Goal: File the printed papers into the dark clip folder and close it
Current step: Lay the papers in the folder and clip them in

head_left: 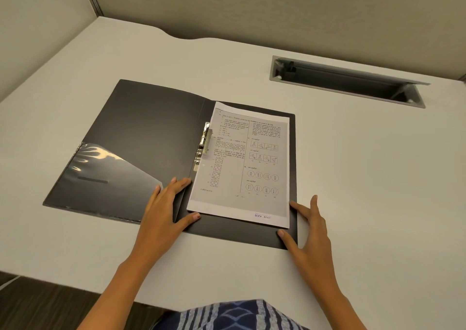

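Note:
The dark clip folder (141, 133) lies open flat on the white desk. A stack of printed papers (242, 163) rests on its right half, the left edge tucked under the metal clip (204, 140) by the spine. A clear pocket (100, 173) covers the lower part of the left flap. My left hand (164, 203) lies flat with spread fingers on the folder at the spine's near end, thumb touching the papers' near left corner. My right hand (307, 223) rests spread at the folder's near right corner, thumb on the dark cover. Neither hand holds anything.
A recessed cable tray (348, 82) with its lid raised sits in the desk (378, 178) at the back right. Partition walls (277, 9) close off the far side and the left. The desk's near edge runs just in front of my body.

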Action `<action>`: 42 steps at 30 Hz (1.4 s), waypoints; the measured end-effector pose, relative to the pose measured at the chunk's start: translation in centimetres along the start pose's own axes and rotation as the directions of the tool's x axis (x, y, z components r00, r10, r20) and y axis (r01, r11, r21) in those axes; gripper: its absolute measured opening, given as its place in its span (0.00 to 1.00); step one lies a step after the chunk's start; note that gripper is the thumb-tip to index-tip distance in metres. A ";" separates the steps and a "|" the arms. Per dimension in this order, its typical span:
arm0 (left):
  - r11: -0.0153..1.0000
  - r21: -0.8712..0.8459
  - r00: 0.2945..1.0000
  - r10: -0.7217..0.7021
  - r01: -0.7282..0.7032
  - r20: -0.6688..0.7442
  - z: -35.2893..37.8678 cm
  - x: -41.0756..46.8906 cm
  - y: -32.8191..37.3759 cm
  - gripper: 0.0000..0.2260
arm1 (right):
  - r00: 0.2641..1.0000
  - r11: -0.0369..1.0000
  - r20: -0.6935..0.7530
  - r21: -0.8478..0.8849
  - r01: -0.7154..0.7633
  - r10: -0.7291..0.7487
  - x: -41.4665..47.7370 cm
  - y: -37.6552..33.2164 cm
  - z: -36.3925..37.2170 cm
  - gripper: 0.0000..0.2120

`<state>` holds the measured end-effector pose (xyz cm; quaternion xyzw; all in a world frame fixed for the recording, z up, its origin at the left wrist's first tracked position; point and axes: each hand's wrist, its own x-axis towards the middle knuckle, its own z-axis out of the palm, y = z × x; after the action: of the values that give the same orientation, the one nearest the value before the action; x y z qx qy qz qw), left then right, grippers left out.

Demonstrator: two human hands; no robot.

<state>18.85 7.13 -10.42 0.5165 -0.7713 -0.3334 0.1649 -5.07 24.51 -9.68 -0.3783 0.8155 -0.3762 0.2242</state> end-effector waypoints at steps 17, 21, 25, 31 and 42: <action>1.000 0.003 1.000 0.015 -0.015 0.015 -0.2 -0.3 0.5 0.31 | 1.000 0.998 0.014 0.057 -0.019 0.018 0.2 -0.8 -0.7 0.28; 1.000 0.001 0.999 0.031 -0.031 0.007 -0.3 -0.5 0.4 0.30 | 0.999 0.993 0.012 0.107 -0.048 0.047 2.4 -1.3 -1.1 0.22; 0.997 -0.020 0.997 0.072 -0.073 -0.027 -0.4 -0.4 1.0 0.29 | 0.997 0.986 -0.016 0.150 -0.068 0.071 6.7 -1.1 -1.1 0.27; 0.999 -0.008 0.999 0.042 -0.042 -0.019 -0.3 -0.4 0.7 0.29 | 0.983 0.967 -0.097 0.217 -0.132 0.156 12.1 -2.7 0.7 0.26; 0.996 -0.039 0.997 0.078 -0.079 -0.029 -0.6 -0.4 0.8 0.28 | 0.968 0.961 -0.177 0.243 -0.133 0.179 12.8 -3.1 2.1 0.23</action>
<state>18.84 7.51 -9.45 0.4869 -0.7819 -0.3347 0.1988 -10.19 12.17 -9.60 -0.2452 0.8122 -0.4843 0.2135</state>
